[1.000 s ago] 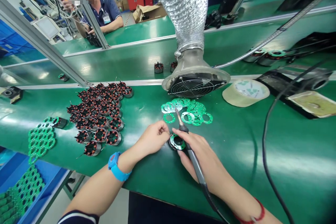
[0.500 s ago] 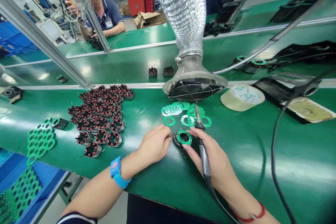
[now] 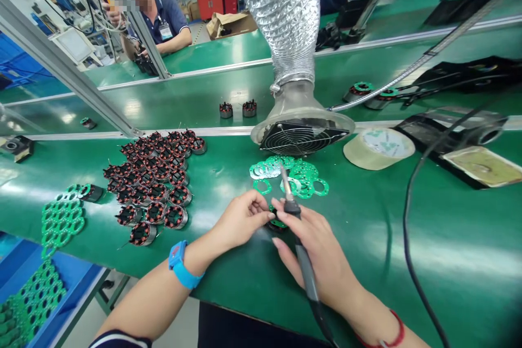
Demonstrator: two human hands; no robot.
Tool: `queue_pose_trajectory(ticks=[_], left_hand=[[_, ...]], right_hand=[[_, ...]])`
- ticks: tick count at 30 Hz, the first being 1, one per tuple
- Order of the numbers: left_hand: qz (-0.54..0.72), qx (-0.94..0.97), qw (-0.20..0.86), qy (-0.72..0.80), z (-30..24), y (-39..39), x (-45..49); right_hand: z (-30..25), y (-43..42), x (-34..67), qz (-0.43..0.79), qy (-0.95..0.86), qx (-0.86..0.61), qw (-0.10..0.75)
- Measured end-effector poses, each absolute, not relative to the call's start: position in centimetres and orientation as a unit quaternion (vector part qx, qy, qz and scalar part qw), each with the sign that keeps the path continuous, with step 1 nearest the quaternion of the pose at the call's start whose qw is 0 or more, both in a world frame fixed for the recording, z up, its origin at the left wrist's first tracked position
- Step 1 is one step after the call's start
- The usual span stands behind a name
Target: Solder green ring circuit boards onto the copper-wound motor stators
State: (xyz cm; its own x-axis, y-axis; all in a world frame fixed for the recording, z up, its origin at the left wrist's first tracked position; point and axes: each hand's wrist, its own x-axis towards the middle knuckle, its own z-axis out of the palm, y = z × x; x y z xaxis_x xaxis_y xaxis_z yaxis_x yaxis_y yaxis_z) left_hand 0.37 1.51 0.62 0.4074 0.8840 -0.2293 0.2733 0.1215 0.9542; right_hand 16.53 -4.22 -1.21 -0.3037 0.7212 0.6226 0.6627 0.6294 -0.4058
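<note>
A motor stator with a green ring board point(image 3: 279, 223) on top stands on the green bench, partly hidden between my hands. My left hand point(image 3: 240, 218) is at its left side, fingers curled and thumb tip against its edge; what the fingers pinch is hidden. A soldering iron point(image 3: 306, 266) lies across my right hand point(image 3: 326, 250), held in its grip with the tip pointing up and away. My right index finger reaches to the ring board, while the thumb is spread below it. Loose green ring boards point(image 3: 304, 171) lie just beyond.
Many wound stators point(image 3: 155, 174) stand grouped at left, beside a green board panel point(image 3: 63, 220). A fume extractor hood point(image 3: 302, 130) hangs ahead. Tape point(image 3: 379, 148) and a soldering stand with sponge point(image 3: 485, 166) are at right. The iron's black cable point(image 3: 408, 228) loops nearby. A person point(image 3: 163, 16) sits opposite.
My left thumb and fingers have moved right to the stator's edge. My right hand has shifted left and lower over it, and the iron's tip has swung left.
</note>
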Motion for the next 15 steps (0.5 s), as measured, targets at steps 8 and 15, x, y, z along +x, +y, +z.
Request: queue_pose_trajectory(ticks=[8,15], left_hand=[[0.274,0.605,0.603,0.442,0.36,1.69,0.22],[0.244,0.588,0.634,0.439,-0.13,2.07,-0.27]], right_hand=[[-1.24,-4.64,15.80,0.003,-0.843,-0.400,0.360],[-1.21,-4.51,16.59,-0.004,-0.802,-0.463,0.378]])
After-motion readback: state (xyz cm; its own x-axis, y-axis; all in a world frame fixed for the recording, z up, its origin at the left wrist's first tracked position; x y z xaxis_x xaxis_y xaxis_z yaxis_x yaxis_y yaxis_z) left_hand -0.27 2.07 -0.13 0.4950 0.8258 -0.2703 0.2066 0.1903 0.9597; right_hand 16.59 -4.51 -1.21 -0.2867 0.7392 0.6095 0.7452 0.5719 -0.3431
